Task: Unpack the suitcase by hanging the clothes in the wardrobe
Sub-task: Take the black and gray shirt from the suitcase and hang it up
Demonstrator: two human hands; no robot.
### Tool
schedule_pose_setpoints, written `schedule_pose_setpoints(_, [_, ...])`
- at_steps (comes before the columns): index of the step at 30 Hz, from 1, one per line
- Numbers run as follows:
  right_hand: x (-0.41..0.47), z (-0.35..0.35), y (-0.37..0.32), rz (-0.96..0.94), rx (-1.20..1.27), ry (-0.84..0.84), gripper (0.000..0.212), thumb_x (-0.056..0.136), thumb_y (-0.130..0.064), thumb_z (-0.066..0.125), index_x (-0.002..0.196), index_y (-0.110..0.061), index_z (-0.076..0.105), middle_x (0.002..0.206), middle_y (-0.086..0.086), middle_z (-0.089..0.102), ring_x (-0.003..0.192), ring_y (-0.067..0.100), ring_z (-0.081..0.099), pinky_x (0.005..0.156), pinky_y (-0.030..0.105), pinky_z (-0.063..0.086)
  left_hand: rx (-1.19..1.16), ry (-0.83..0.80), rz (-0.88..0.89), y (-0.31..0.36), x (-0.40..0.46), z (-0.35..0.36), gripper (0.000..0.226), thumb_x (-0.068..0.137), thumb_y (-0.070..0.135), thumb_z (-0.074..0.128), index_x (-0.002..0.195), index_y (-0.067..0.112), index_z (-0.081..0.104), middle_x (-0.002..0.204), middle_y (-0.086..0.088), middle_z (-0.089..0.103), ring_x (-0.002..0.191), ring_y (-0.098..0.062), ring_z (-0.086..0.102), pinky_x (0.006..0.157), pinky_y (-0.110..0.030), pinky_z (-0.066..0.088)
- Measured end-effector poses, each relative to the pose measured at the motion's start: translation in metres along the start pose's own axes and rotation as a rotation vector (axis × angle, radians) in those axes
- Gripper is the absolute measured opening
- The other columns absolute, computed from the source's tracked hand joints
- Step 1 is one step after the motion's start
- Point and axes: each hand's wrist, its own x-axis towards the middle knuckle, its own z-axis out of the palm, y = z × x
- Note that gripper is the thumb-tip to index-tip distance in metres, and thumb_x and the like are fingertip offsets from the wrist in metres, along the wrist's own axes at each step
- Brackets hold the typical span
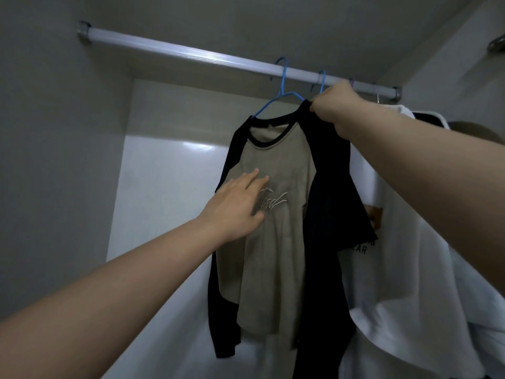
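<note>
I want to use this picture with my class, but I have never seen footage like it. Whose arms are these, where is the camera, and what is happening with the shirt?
There is no machine here. One camera sits on a person's head, looking up into a wardrobe, so the two bare arms are the wearer's own. A metal rail crosses the top. A beige shirt with black sleeves hangs from it on a blue hanger. The left hand lies flat on the shirt's front, fingers straight. The right hand has its grip on the shirt's shoulder, near the hanger. To the right hangs a white garment.
</note>
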Motion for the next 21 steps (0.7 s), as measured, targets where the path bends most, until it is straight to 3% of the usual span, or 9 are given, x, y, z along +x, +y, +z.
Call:
schedule_pose_setpoints(2, [-0.006, 0.005, 0.001, 0.008, -0.030, 0.010, 0.041, 0.079, -0.014, 0.063, 0.118, -0.003, 0.063, 0.112, 0.015, 0.064, 0.103, 0.027, 0.064, 0.084, 0.034, 0.054, -0.012, -0.009, 0.007, 0.004, -0.002, 0.000, 0.075, 0.092, 0.035, 0.056, 0.156, 0.023, 0.018, 0.165, -0.002, 0.012, 0.149, -0.024, 0.020, 0.120, -0.036, 0.019])
schedule_pose_setpoints(6, [-0.016, 0.008, 0.001, -0.002, -0.068, -0.016, 0.037, 0.080, -0.018, 0.065, 0.114, -0.005, 0.066, 0.114, 0.019, 0.066, 0.100, 0.034, 0.066, 0.091, 0.042, 0.055, -0.030, -0.022, 0.029, 0.014, -0.005, -0.001, 0.074, 0.093, 0.036, 0.054, 0.156, 0.023, 0.017, 0.165, 0.000, 0.011, 0.149, -0.022, 0.020, 0.120, -0.034, 0.016])
schedule_pose_setpoints(9, [-0.024, 0.002, 0.000, -0.013, -0.099, -0.023, 0.034, 0.088, -0.019, 0.064, 0.120, -0.008, 0.065, 0.117, 0.014, 0.064, 0.099, 0.031, 0.064, 0.092, 0.040, 0.055, -0.063, -0.016, 0.045, 0.023, -0.009, -0.003, 0.071, 0.095, 0.038, 0.051, 0.156, 0.023, 0.019, 0.164, 0.001, 0.013, 0.148, -0.020, 0.022, 0.119, -0.033, 0.017])
schedule_pose_setpoints(14, [-0.057, -0.008, 0.013, -0.080, -0.003, -0.030, 0.023, 0.088, -0.019, 0.065, 0.109, -0.017, 0.074, 0.103, 0.008, 0.072, 0.096, 0.026, 0.068, 0.090, 0.038, 0.056, -0.282, -0.065, 0.000, 0.036, -0.020, 0.002, 0.064, 0.098, 0.045, 0.046, 0.155, 0.025, 0.024, 0.163, 0.003, 0.020, 0.148, -0.014, 0.022, 0.122, -0.034, 0.018])
schedule_pose_setpoints(19, [-0.106, -0.007, 0.043, -0.104, 0.222, 0.083, 0.022, 0.082, -0.020, 0.069, 0.103, -0.025, 0.072, 0.093, -0.001, 0.072, 0.088, 0.018, 0.069, 0.084, 0.041, 0.059, -0.492, -0.066, -0.033, 0.050, -0.040, 0.008, 0.058, 0.099, 0.042, 0.048, 0.151, 0.021, 0.033, 0.157, 0.000, 0.034, 0.145, -0.012, 0.027, 0.119, -0.023, 0.017])
schedule_pose_setpoints(21, [-0.130, -0.004, 0.057, -0.129, 0.251, 0.156, 0.028, 0.081, -0.020, 0.070, 0.109, -0.021, 0.070, 0.094, -0.006, 0.070, 0.091, 0.012, 0.067, 0.086, 0.033, 0.056, -0.557, -0.045, -0.036, 0.054, -0.053, 0.010, 0.055, 0.099, 0.038, 0.052, 0.148, 0.021, 0.039, 0.151, 0.000, 0.042, 0.141, -0.012, 0.035, 0.117, -0.022, 0.023])
